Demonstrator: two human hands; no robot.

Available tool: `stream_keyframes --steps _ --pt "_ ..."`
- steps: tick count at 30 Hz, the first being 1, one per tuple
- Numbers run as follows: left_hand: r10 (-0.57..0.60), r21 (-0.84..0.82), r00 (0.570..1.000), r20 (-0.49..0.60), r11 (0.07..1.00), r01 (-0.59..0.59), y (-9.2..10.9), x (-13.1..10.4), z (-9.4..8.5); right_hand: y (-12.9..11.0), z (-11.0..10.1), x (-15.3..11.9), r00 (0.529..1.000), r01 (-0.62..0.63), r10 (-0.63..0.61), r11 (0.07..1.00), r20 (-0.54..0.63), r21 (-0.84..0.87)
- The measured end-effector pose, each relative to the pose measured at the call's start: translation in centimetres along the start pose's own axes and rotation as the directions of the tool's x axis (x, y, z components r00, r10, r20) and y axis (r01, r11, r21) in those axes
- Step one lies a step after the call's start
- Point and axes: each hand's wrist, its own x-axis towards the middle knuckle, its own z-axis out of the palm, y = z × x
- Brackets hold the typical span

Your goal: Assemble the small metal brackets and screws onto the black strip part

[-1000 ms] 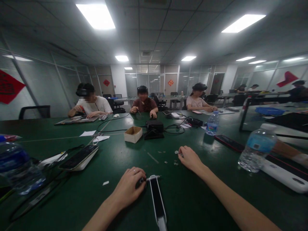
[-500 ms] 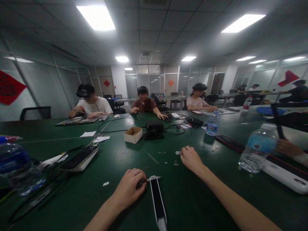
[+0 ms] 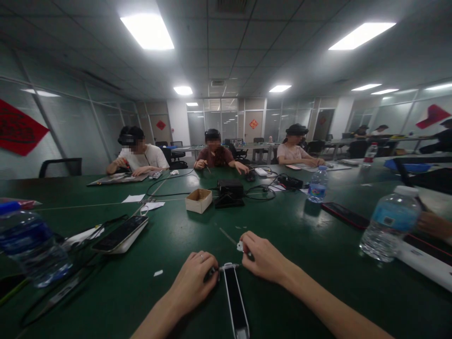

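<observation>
My left hand (image 3: pixel 198 277) is closed around a dark, rounded thing (image 3: pixel 211 271), mostly hidden by the fingers. A thin metal shaft (image 3: pixel 229 266) shows beside it, lying across the far end of a long black bar with a pale rim (image 3: pixel 236 301). This bar lies on the green table, pointing toward me. My right hand (image 3: pixel 263 256) is just right of the bar's far end, its fingers pinched on a small white piece (image 3: pixel 240 246). What kind of piece it is I cannot make out.
Farther off stand an open cardboard box (image 3: pixel 198 201) and a black device (image 3: pixel 230 192) with cables. Water bottles (image 3: pixel 390 226) and a phone (image 3: pixel 122 234) flank my hands. A white scrap (image 3: pixel 158 273) lies left of my left hand. Several people sit across the table.
My right hand has moved left and nearer to me, toward the bar, with the white piece at its fingertips. The left hand stays by the bar's end. The view has shifted slightly.
</observation>
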Motion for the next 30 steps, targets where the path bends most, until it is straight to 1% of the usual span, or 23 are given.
stream_keyframes --steps 3,7,14,17,21,26,30 --pt "-0.007 -0.002 1.000 0.003 1.000 0.007 -0.1 0.0 0.0 -0.8 -0.4 -0.4 0.996 0.031 -0.034 0.999 0.085 0.042" --pt "0.001 -0.005 1.000 0.004 1.000 -0.001 -0.2 0.0 0.2 -0.6 -0.8 -0.6 0.986 0.077 -0.082 0.996 0.142 0.044" --pt "0.012 -0.014 1.000 -0.006 1.000 -0.012 -0.2 0.1 0.2 -0.6 -1.4 -0.6 0.971 0.063 -0.065 0.998 0.230 0.015" --pt "0.020 -0.015 1.000 -0.013 1.000 -0.020 -0.4 0.0 0.4 -0.6 -1.4 -0.6 0.967 0.053 -0.059 0.998 0.247 0.031" --pt "0.023 -0.013 1.000 -0.017 1.000 -0.023 -0.5 0.0 0.5 -0.3 -1.5 -0.6 0.964 0.072 -0.087 0.995 0.252 0.069" --pt "0.025 -0.013 1.000 -0.017 1.000 -0.025 -0.4 0.0 0.4 0.0 -1.3 -0.7 0.964 0.089 -0.118 0.987 0.238 0.130" --pt "0.021 -0.017 1.000 -0.006 1.000 -0.021 -0.3 0.2 0.4 0.3 -1.0 -0.5 0.967 0.072 -0.112 0.981 0.229 0.178"
